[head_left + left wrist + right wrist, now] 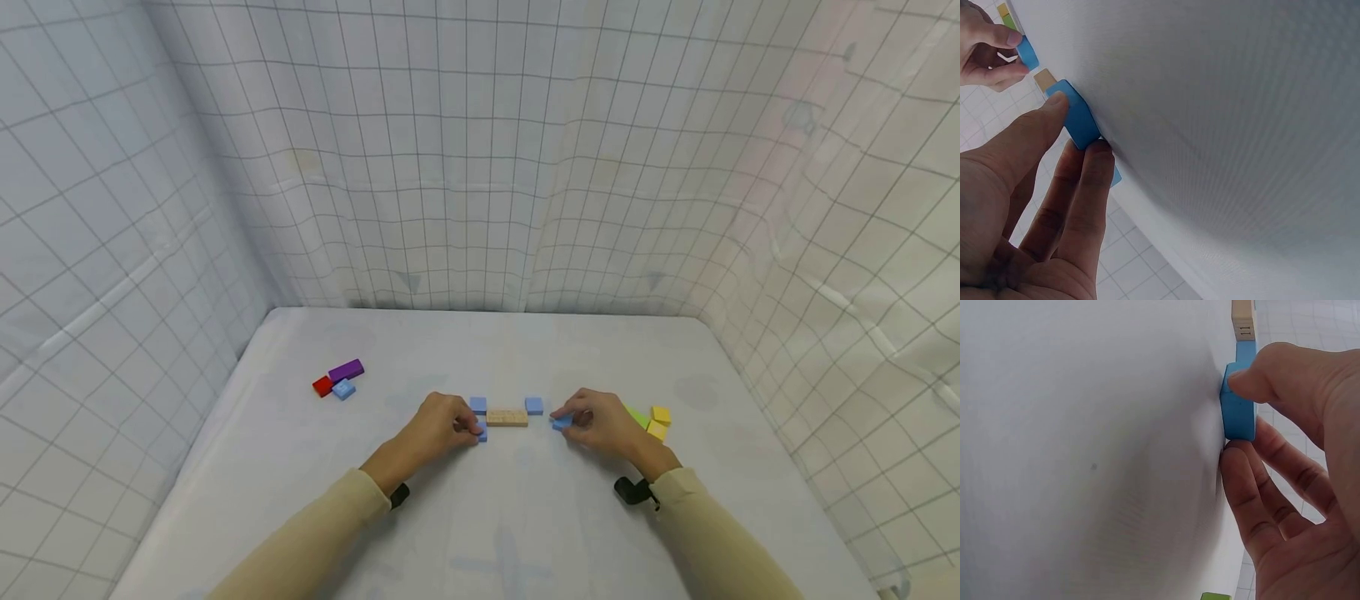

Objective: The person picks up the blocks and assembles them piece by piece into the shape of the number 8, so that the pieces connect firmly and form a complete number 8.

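A tan wooden block with printed marks lies mid-table. Blue blocks sit at its far corners, one at the left and another at the right. My left hand pinches a blue block between thumb and fingertips at the wooden block's near left corner. To the right of the wooden block, my right hand pinches another blue block between thumb and fingers, low over the table and a short gap from the wooden block.
Beyond my right hand lie a green block and yellow blocks. At the far left, a purple block, a red block and a blue block are grouped. Gridded white curtains surround the white table.
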The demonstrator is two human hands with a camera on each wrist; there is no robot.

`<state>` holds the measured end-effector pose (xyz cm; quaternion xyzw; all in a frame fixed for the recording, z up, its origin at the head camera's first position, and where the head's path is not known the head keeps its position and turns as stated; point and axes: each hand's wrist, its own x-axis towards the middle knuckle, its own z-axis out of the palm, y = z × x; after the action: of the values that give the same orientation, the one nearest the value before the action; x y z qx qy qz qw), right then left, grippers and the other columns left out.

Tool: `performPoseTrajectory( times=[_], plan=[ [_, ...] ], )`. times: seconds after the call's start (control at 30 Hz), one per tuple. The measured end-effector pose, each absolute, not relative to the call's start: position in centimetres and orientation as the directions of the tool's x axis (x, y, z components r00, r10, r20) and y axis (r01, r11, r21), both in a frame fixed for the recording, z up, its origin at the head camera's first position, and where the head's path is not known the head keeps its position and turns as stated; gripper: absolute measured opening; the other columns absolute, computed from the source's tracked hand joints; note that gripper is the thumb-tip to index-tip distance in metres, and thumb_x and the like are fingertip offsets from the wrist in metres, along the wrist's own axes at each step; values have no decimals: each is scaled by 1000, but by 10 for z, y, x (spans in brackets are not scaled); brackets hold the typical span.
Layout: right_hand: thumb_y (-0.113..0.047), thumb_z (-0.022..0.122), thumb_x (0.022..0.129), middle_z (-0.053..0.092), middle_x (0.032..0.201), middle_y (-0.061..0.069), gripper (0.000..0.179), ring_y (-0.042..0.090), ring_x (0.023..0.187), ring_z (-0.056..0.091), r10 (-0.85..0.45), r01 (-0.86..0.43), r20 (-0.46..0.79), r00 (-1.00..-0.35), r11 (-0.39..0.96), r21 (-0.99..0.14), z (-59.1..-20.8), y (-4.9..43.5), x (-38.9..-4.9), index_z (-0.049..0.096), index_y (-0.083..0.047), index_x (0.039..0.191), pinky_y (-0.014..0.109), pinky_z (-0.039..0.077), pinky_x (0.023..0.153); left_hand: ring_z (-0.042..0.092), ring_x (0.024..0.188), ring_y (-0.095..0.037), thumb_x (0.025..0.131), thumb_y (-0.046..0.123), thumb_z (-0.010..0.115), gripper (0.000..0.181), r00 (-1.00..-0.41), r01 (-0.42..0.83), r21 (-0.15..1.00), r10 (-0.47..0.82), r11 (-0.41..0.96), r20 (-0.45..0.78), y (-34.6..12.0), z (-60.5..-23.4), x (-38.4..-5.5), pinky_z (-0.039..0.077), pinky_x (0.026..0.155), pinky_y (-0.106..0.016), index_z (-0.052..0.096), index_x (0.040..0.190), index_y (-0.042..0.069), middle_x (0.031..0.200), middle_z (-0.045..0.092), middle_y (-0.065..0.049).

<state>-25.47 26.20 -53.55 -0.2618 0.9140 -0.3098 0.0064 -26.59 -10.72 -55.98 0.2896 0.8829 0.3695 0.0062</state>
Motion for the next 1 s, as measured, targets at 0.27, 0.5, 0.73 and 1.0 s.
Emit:
performPoseTrajectory(
  times=[0.27,0.5,0.73,1.0],
  plan=[
    [-3,90,98,84,120,0,30,16,102,77,-541,-530,176,-823,618,-580,-534,260,-253,89,-15,125,30,68,92,80,95,-5,91,16,103,12,-834,506,628,523,592,179,-112,-594,-287,70,83,-24,93,93,23,100,85,8],
    [-3,90,99,86,124,1,29,13,107,76,-540,-515,161,-826,609,-603,-535,256,-253,86,-14,125,33,70,99,73,92,6,88,15,104,20,-841,503,620,507,602,190,-111,-593,-286,66,82,-16,91,88,29,97,82,16],
    [-2,90,99,87,124,2,26,16,109,79,-545,-513,151,-825,608,-607,-535,251,-254,86,-13,122,36,70,101,79,95,-8,91,7,101,14,-846,485,644,504,591,175,-105,-549,-261,70,88,-26,92,89,17,98,84,5],
    [-4,90,99,86,123,0,25,14,111,80,-554,-512,142,-820,600,-615,-533,244,-252,87,-16,120,34,70,102,79,95,-7,91,14,102,12,-833,510,628,519,588,191,-111,-584,-280,70,84,-23,93,92,21,100,85,6]
  ],
)
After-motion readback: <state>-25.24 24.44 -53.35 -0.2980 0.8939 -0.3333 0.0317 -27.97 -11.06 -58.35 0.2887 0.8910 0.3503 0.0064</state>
